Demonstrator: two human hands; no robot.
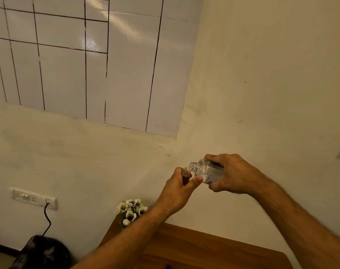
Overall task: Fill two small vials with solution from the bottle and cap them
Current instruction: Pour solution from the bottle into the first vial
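Note:
My right hand (233, 175) grips a clear bottle (204, 169) with a white label, tipped on its side so that its open threaded neck points left. My left hand (179, 193) holds a small brown vial (186, 176) upright between fingers and thumb. The bottle's mouth sits right at the vial's open top. Both are raised in the air in front of the wall, above the table's far edge. Most of the vial is hidden by my fingers. No cap and no second vial are in view.
A wooden table (213, 251) lies below my arms, with a small bunch of white flowers (131, 210) at its far left corner. A wall socket (33, 198) with a black cable and a dark bag (43, 253) are at the lower left.

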